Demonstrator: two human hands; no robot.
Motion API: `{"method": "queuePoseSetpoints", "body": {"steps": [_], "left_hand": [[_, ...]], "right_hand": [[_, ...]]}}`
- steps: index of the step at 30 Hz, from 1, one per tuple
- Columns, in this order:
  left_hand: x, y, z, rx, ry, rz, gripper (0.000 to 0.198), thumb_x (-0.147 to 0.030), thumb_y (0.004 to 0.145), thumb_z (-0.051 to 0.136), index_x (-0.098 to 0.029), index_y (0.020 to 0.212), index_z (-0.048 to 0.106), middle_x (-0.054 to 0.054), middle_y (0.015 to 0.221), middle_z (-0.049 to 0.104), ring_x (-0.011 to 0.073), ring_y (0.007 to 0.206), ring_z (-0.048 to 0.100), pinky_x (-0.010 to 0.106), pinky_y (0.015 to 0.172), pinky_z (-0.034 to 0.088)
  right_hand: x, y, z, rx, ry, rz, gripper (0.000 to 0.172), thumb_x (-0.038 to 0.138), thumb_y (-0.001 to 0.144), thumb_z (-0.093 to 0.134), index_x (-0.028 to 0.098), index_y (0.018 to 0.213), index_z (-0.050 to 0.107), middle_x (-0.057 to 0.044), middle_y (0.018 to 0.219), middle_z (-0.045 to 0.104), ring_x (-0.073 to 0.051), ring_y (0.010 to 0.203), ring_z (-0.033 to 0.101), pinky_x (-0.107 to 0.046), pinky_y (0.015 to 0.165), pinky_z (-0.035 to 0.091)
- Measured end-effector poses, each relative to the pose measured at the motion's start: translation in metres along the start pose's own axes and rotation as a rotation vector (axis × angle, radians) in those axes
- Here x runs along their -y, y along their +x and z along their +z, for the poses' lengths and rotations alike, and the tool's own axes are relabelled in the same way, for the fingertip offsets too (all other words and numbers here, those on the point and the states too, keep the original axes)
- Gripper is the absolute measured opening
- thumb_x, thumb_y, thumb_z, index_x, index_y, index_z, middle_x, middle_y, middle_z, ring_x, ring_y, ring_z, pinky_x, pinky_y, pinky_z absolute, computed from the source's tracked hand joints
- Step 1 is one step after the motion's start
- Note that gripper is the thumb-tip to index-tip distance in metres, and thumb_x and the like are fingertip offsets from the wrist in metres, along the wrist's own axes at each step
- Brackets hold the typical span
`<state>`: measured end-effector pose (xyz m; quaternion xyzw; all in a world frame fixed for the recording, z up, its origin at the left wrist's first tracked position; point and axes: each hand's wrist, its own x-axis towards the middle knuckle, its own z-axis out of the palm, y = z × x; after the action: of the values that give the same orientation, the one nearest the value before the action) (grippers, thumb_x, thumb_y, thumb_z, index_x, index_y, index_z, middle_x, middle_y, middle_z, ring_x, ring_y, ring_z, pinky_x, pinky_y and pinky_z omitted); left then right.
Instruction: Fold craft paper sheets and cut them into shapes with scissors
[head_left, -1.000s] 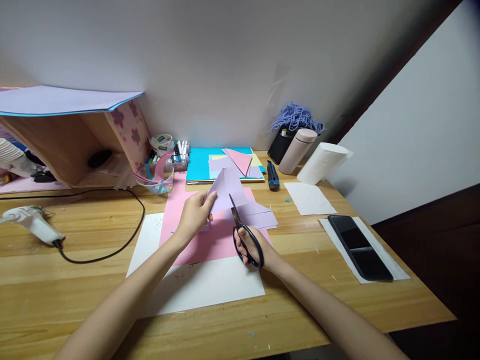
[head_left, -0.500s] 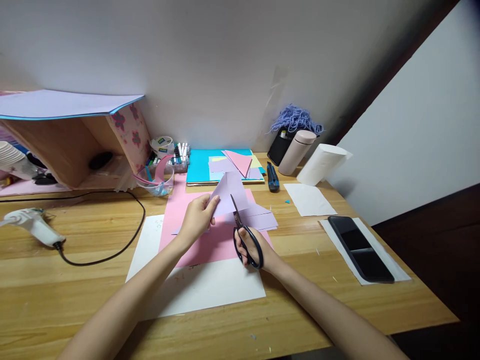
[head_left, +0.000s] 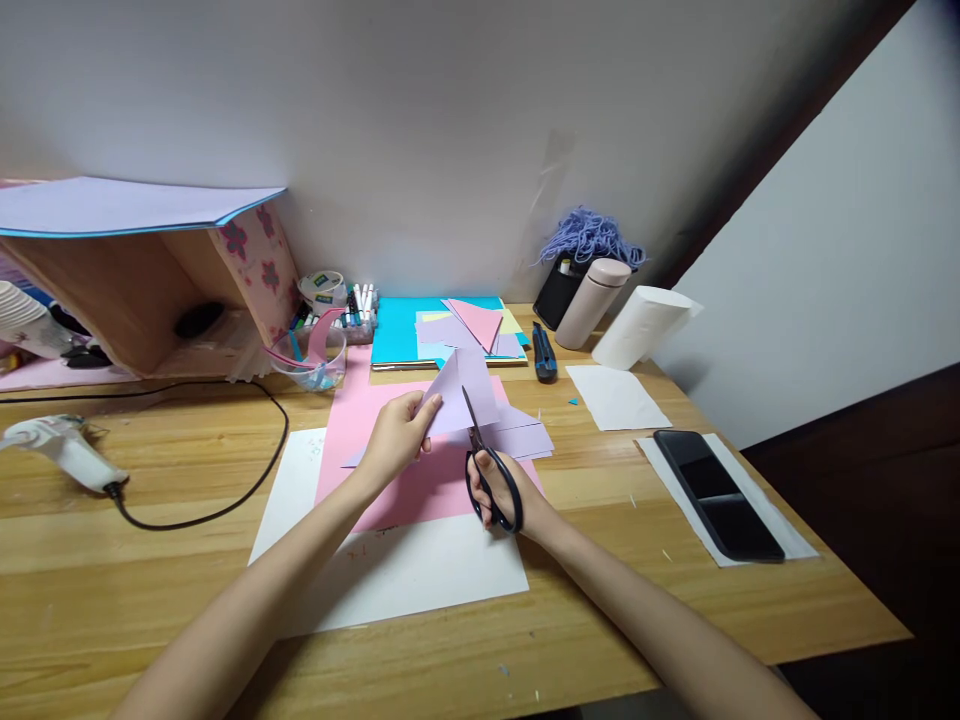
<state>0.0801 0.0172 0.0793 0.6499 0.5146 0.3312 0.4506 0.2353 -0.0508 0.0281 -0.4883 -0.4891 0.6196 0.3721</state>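
My left hand (head_left: pixel 403 425) pinches the left edge of a lilac sheet of paper (head_left: pixel 450 400), held above the table. In my right hand (head_left: pixel 499 490) is a pair of black-handled scissors (head_left: pixel 512 505), my fingers through the loops. One dark blade lies across the face of the lilac paper, pointing up and away; the other blade is hidden behind it. Beneath the hands lies a pink sheet (head_left: pixel 420 505) on top of a larger white sheet (head_left: pixel 420 590). More lilac pieces (head_left: pixel 521 437) rest on the pink sheet, to the right of the held paper.
A glue gun (head_left: pixel 64 455) with its cable lies at left, before an open box (head_left: pixel 259 265). Behind my hands are a blue stack of card (head_left: pixel 394 330), a clear cup (head_left: pixel 322 365) and a utility knife (head_left: pixel 544 352). A flask (head_left: pixel 592 305), paper roll (head_left: pixel 641 325) and phone (head_left: pixel 720 495) are at right.
Both hands keep nearly the same pose and grip. The lilac paper and scissors have shifted very slightly against each other; the whole view has drifted a little.
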Motion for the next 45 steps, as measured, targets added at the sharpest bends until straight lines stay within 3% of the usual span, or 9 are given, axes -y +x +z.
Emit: {"method": "queuePoseSetpoints", "body": {"steps": [9, 19, 25, 35, 45], "left_hand": [[0.001, 0.002, 0.001, 0.048, -0.024, -0.034, 0.036, -0.049, 0.08, 0.045, -0.02, 0.06, 0.04, -0.007, 0.034, 0.043, 0.0082, 0.027, 0.039, 0.016, 0.031, 0.027], [-0.002, 0.0, 0.003, 0.055, -0.053, -0.066, 0.036, -0.05, 0.08, 0.046, -0.02, 0.061, 0.04, -0.007, 0.034, 0.041, 0.0083, 0.028, 0.038, 0.017, 0.032, 0.026], [0.004, 0.007, -0.003, 0.124, 0.03, -0.038, 0.039, -0.053, 0.077, 0.045, -0.018, 0.059, 0.044, -0.004, 0.048, 0.047, 0.0101, 0.042, 0.044, 0.02, 0.041, 0.029], [0.008, 0.005, 0.003, -0.145, 0.171, 0.118, 0.037, -0.044, 0.084, 0.037, -0.019, 0.058, 0.036, -0.004, 0.056, 0.043, 0.0117, 0.055, 0.041, 0.022, 0.052, 0.028], [0.011, 0.002, 0.009, -0.131, 0.196, 0.116, 0.036, -0.044, 0.085, 0.036, -0.019, 0.058, 0.037, -0.004, 0.055, 0.042, 0.0116, 0.053, 0.04, 0.022, 0.051, 0.028]], "right_hand": [[-0.001, 0.002, -0.002, 0.054, 0.082, 0.012, 0.064, 0.082, 0.065, 0.028, 0.019, 0.069, 0.04, 0.008, 0.042, 0.038, -0.008, 0.03, 0.044, -0.019, 0.031, 0.038], [0.001, 0.001, 0.001, -0.031, 0.055, 0.023, 0.058, 0.077, 0.067, 0.039, 0.019, 0.067, 0.041, 0.009, 0.041, 0.036, -0.007, 0.029, 0.041, -0.019, 0.03, 0.039], [0.0, 0.001, -0.002, -0.03, -0.035, 0.008, 0.06, 0.078, 0.068, 0.034, 0.019, 0.066, 0.041, 0.009, 0.042, 0.035, -0.007, 0.029, 0.041, -0.018, 0.03, 0.038], [0.002, -0.003, 0.002, 0.122, -0.013, 0.047, 0.067, 0.084, 0.061, 0.029, 0.018, 0.066, 0.04, 0.008, 0.042, 0.038, -0.007, 0.03, 0.042, -0.018, 0.03, 0.038], [0.005, -0.002, 0.006, 0.097, 0.082, 0.126, 0.068, 0.086, 0.057, 0.032, 0.019, 0.066, 0.04, 0.009, 0.038, 0.038, -0.008, 0.028, 0.042, -0.02, 0.03, 0.039]]}}
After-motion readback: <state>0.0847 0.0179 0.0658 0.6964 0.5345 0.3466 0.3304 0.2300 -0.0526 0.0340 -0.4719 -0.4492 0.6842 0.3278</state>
